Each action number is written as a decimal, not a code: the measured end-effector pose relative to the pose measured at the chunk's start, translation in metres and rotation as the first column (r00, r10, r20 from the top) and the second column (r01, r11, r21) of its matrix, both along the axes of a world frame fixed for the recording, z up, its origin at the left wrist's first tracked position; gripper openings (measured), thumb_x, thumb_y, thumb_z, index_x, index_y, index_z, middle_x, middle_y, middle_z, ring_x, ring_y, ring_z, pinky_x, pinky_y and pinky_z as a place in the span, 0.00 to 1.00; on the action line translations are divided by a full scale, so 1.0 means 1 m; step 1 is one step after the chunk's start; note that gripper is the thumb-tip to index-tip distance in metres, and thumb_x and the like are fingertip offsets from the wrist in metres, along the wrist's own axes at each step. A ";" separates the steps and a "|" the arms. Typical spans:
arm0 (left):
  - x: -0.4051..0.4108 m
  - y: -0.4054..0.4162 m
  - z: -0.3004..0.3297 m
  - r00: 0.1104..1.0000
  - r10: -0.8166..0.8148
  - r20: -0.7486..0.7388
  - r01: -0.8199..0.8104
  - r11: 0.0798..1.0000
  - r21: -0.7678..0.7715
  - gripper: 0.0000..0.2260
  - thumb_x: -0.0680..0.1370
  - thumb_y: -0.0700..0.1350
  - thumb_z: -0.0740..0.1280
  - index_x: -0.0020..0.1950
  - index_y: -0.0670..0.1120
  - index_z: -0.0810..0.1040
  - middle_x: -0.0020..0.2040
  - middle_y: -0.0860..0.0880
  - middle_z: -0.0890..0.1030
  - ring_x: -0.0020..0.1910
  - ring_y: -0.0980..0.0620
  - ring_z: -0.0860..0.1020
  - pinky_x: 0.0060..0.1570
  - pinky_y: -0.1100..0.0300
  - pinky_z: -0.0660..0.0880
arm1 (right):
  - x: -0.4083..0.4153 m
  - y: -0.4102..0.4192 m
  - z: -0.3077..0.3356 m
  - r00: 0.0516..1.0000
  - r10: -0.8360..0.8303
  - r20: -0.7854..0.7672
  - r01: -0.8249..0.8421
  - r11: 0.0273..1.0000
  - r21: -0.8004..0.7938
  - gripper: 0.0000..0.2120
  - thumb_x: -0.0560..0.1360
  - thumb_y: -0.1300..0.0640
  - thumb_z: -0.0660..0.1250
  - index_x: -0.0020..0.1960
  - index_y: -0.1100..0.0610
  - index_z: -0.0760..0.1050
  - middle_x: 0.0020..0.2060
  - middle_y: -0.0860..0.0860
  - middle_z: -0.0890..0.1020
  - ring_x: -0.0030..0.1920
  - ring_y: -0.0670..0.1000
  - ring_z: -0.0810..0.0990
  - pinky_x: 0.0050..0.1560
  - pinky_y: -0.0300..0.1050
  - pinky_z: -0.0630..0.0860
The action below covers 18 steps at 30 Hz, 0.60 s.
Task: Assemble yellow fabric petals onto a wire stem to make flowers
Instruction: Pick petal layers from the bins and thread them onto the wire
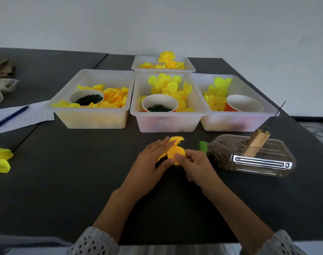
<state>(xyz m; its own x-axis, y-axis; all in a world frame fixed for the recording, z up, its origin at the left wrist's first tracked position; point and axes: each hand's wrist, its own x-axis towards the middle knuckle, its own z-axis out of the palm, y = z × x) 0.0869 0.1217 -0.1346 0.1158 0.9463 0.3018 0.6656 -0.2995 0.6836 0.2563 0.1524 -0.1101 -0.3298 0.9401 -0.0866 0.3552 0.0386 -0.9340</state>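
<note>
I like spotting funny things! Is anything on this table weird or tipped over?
Yes. The clear plastic bottle with the green cap lies on its side, right of the hands, filled with something brown. A wooden block sits on it, holding a thin black wire that sticks up.

We count four clear tubs (94, 115) on the table (65, 181), three in a front row and one behind. Three paper cups (159, 103) stand inside the front tubs, one in each. We also count one bottle (249, 155), one pen (9, 117) and two hands (151, 162).
</note>
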 end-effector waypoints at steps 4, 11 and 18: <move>0.000 -0.001 0.003 0.998 0.014 0.064 -0.017 0.999 0.049 0.23 0.79 0.56 0.63 0.73 0.65 0.64 0.74 0.62 0.66 0.72 0.65 0.62 0.71 0.57 0.63 | -0.003 -0.004 -0.002 0.987 0.016 -0.159 -0.008 0.999 0.050 0.10 0.78 0.50 0.63 0.42 0.52 0.79 0.27 0.46 0.76 0.26 0.41 0.69 0.26 0.34 0.68; -0.001 -0.001 0.004 0.966 0.012 0.258 -0.029 0.998 0.060 0.17 0.82 0.53 0.57 0.69 0.54 0.74 0.57 0.59 0.81 0.57 0.60 0.78 0.55 0.68 0.74 | -0.023 0.002 0.004 0.928 0.101 -0.358 -0.081 0.994 0.068 0.18 0.76 0.44 0.60 0.35 0.57 0.71 0.24 0.47 0.70 0.26 0.45 0.67 0.29 0.37 0.68; 0.002 -0.001 0.008 0.923 0.065 0.379 -0.098 0.993 0.070 0.17 0.83 0.54 0.52 0.53 0.51 0.80 0.42 0.57 0.83 0.45 0.59 0.81 0.45 0.72 0.72 | -0.035 0.011 0.001 0.910 0.186 -0.370 -0.115 0.972 0.207 0.15 0.81 0.53 0.57 0.40 0.60 0.72 0.26 0.51 0.71 0.28 0.48 0.68 0.32 0.38 0.70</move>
<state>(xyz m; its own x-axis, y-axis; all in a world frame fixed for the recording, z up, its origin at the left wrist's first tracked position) 0.0889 0.1209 -0.1271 -0.0984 0.9160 0.3890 0.3901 -0.3241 0.8618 0.2214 0.1632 -0.1095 -0.4423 0.8647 0.2380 -0.0532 0.2397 -0.9694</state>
